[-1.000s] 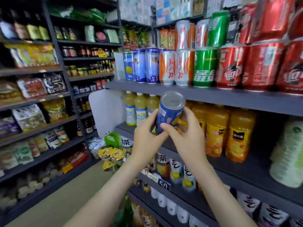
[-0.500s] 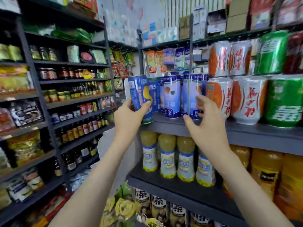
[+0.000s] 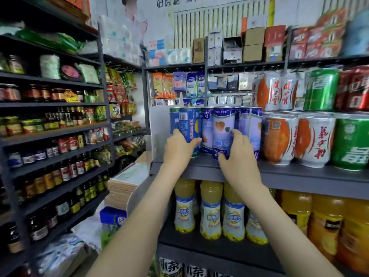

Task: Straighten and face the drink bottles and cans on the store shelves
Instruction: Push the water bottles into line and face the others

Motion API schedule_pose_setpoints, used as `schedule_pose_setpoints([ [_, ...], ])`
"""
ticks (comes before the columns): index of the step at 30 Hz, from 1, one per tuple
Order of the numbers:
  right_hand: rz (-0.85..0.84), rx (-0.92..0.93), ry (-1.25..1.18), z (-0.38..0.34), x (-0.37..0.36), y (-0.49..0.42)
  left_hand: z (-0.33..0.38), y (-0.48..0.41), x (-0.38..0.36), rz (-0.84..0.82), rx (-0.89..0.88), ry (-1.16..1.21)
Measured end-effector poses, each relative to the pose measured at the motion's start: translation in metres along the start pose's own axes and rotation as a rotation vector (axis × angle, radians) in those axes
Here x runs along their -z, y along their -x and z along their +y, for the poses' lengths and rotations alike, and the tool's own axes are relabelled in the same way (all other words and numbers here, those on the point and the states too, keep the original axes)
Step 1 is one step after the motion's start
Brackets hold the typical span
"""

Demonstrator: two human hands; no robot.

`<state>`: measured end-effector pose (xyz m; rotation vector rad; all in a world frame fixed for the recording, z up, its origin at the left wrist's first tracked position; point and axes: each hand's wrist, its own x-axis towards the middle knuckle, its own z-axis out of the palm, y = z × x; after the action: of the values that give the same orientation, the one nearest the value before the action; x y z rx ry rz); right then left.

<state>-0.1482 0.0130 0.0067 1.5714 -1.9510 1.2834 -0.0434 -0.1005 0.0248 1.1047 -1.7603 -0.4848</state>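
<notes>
Blue can [image 3: 188, 132] stands upright at the left end of the grey shelf [image 3: 299, 177], its barcode and a line of small blurred print turned outward, with a yellow shape at its right edge. The left hand [image 3: 179, 147] grips it low, fingers curled round its left side and thumb across the front. Just beside it, the right hand [image 3: 236, 154] holds a white-and-blue can [image 3: 222, 130] bearing an orange picture, fingers curled over its front. Further right stand white-and-orange cans [image 3: 313, 140] with red Chinese characters, a green can [image 3: 352, 140] with white characters and red cans [image 3: 357, 88] stacked above. A white divider panel [image 3: 157, 124] closes the shelf's left end. On the shelf below are pale yellow bottles [image 3: 211, 208] with blue-and-white labels and orange juice bottles [image 3: 327, 222].
</notes>
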Motion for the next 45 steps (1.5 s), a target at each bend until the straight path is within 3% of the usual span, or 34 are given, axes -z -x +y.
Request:
schedule_pose_setpoints([
  [4, 0.075, 0.025, -0.066, 0.008, 0.006, 0.024, 0.002, 0.037, -0.001, 0.16, -0.143, -0.084],
  [7, 0.187, 0.087, -0.081, 0.027, 0.02, 0.06, 0.002, 0.103, -0.016, 0.32, -0.387, 0.005],
  [9, 0.27, 0.163, -0.062, 0.046, 0.035, 0.089, -0.003, 0.151, -0.038, 0.312, -0.536, 0.054],
  [12, 0.226, 0.143, -0.058, 0.084, 0.056, 0.135, -0.009, 0.215, -0.08, 0.09, -0.567, 0.063],
  [15, 0.013, -0.002, -0.045, 0.14, 0.072, 0.188, -0.006, 0.27, -0.129, -0.177, -0.407, -0.006],
  [20, -0.342, -0.321, 0.062, 0.252, 0.118, 0.282, 0.023, 0.357, -0.227, -0.64, -0.239, -0.339],
  [26, -0.546, -0.504, 0.205, 0.366, 0.208, 0.366, 0.092, 0.468, -0.341, -0.925, -0.197, -0.505],
  [34, -0.5, -0.845, 0.286, 0.517, 0.343, 0.428, 0.201, 0.563, -0.449, -1.102, -0.328, -0.457],
  [45, -0.245, -1.073, 0.43, 0.677, 0.516, 0.463, 0.369, 0.647, -0.623, -1.269, -0.571, -0.367],
])
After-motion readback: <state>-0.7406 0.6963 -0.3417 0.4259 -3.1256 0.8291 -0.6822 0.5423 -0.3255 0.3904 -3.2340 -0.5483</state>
